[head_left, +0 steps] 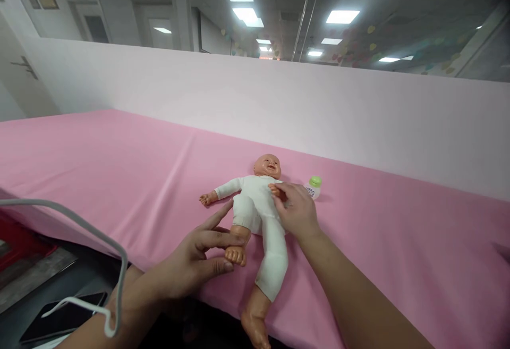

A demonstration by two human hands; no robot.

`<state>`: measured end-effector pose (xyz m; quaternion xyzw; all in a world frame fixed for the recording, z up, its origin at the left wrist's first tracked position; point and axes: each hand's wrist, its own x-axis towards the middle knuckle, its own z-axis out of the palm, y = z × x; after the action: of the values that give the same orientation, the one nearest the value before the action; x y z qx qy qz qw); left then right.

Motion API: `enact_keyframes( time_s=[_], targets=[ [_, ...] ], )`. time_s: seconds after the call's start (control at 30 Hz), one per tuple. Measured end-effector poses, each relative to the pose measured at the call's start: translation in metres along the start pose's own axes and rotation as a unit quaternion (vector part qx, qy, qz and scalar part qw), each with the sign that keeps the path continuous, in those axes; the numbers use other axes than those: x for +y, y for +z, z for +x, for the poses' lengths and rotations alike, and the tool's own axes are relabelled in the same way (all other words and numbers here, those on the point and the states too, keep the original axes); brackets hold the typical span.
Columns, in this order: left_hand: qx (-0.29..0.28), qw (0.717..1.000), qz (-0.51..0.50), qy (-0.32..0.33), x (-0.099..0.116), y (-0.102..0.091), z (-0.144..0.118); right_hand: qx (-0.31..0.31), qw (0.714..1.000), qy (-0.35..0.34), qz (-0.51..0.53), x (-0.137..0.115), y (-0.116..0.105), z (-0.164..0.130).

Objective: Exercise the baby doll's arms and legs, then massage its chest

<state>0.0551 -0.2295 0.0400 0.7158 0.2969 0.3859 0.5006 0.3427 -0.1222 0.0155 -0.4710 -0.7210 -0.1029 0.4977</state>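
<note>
Near the centre of the frame, a baby doll [258, 216] in a white bodysuit lies on its back on the pink sheet [119, 163], head toward the partition, one bare foot hanging past the near edge. Left hand [195, 258] pinches the doll's bent bare foot between thumb and curled fingers, index finger pointing out toward the doll's arm. Right hand [297, 211] lies flat on the doll's torse side, fingers pressing its arm and chest, not closed around anything. To do this well: keep the right palm pinning the torso so the doll does not slide, and work the leg with the left without twisting the hip joint. Just right of the right hand stands a small bottle with a green cap [314, 185]. White cable [99, 243] loops at lower left, over a dark tablet [64, 317].
</note>
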Motion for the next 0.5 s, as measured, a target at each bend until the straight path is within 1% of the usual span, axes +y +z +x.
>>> enact_keyframes(
  time_s=[0.07,0.1,0.23,0.3,0.4,0.5],
  targets=[
    [0.012,1.000,-0.002,0.028,-0.005,0.002,0.007,-0.046,0.998,-0.046,0.009,-0.007,0.008,-0.003],
    [0.016,0.999,0.001,0.035,-0.007,0.003,0.011,-0.065,0.996,-0.058,0.014,-0.009,0.011,-0.004],
    [0.029,0.998,0.018,0.051,-0.013,0.004,0.026,-0.114,0.992,-0.049,0.007,-0.011,0.018,-0.005],
    [0.042,0.998,0.004,0.045,-0.015,0.003,0.033,-0.128,0.991,-0.048,-0.001,-0.011,0.019,-0.006],
    [0.029,0.999,-0.022,0.035,-0.014,0.002,0.040,-0.137,0.989,-0.049,-0.005,-0.011,0.020,-0.007],
    [0.020,0.999,-0.025,0.042,-0.010,0.003,0.039,-0.123,0.992,-0.025,-0.006,-0.009,0.019,-0.008]
  ],
)
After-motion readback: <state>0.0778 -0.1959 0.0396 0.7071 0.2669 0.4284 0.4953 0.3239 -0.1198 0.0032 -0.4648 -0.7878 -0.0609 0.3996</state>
